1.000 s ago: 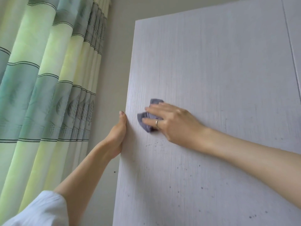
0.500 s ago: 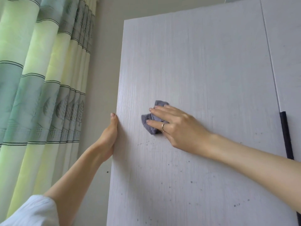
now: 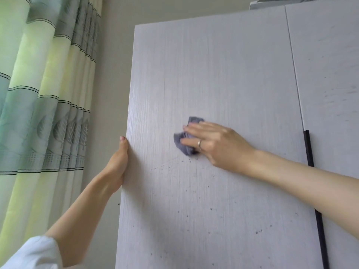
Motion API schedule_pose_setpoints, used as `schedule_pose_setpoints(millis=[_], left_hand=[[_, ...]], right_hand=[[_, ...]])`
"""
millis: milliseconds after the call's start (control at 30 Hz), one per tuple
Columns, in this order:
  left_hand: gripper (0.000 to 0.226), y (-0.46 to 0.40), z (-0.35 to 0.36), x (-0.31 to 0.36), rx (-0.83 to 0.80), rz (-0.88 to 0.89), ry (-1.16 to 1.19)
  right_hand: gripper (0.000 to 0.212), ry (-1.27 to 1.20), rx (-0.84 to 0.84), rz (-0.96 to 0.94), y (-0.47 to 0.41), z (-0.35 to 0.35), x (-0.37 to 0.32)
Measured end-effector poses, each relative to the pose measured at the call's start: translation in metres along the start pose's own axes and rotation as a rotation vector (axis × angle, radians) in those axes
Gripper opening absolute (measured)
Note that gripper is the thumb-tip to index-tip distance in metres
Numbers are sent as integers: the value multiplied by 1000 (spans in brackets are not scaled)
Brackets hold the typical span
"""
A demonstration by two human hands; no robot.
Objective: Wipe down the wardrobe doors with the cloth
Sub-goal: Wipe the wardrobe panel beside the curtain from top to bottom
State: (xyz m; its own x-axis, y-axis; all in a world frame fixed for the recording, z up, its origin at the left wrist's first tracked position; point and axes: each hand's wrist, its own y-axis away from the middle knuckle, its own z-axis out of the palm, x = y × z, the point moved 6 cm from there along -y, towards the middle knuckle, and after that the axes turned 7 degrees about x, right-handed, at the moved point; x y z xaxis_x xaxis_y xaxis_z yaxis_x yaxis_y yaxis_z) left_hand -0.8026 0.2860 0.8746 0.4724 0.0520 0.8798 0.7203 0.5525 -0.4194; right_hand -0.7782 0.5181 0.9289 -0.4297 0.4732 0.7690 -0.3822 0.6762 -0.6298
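The pale grey wardrobe door stands open towards me, with dark specks on its lower half. My left hand grips its left edge: the thumb lies along the front and the fingers are hidden behind the panel. A small crumpled grey-purple cloth is pressed flat against the door's middle by the straight fingers of my right hand, which wears a ring. A second door adjoins on the right.
A black vertical handle strip runs down the seam between the doors. Green and teal striped curtains hang at the left, with a bare wall between them and the wardrobe. A box edge shows on top.
My right hand has slid the cloth a little to the right across the door. The view has shifted right, bringing the second door and black handle strip into sight. My left hand keeps its hold.
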Motion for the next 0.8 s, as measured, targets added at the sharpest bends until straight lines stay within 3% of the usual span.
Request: schedule_pose_setpoints(millis=[100,300,433,533,600,700,733,800], left_hand=[[69,0,0,-1,49,5,-19],[71,-4,-2,-3,112,22,-50],[71,-2,-4,-6,108,1,-60],[71,-2,-5,-9,108,3,-63],[71,-2,-6,-10,106,-2,-70],[72,-2,-7,-9,103,-15,-87],[72,-2,-7,-10,99,-20,-88],[73,-3,-8,-10,89,-23,-85]], right_hand=[[28,-24,-76,-33,-4,-14,22],[30,158,63,453,-28,-54,111],[27,92,132,198,5,-41,51],[26,24,-69,-20,33,-30,23],[27,67,-76,-30,25,-39,43],[32,192,120,363,-3,-73,107],[34,227,116,493,-2,-74,121],[35,202,94,577,8,-71,109]])
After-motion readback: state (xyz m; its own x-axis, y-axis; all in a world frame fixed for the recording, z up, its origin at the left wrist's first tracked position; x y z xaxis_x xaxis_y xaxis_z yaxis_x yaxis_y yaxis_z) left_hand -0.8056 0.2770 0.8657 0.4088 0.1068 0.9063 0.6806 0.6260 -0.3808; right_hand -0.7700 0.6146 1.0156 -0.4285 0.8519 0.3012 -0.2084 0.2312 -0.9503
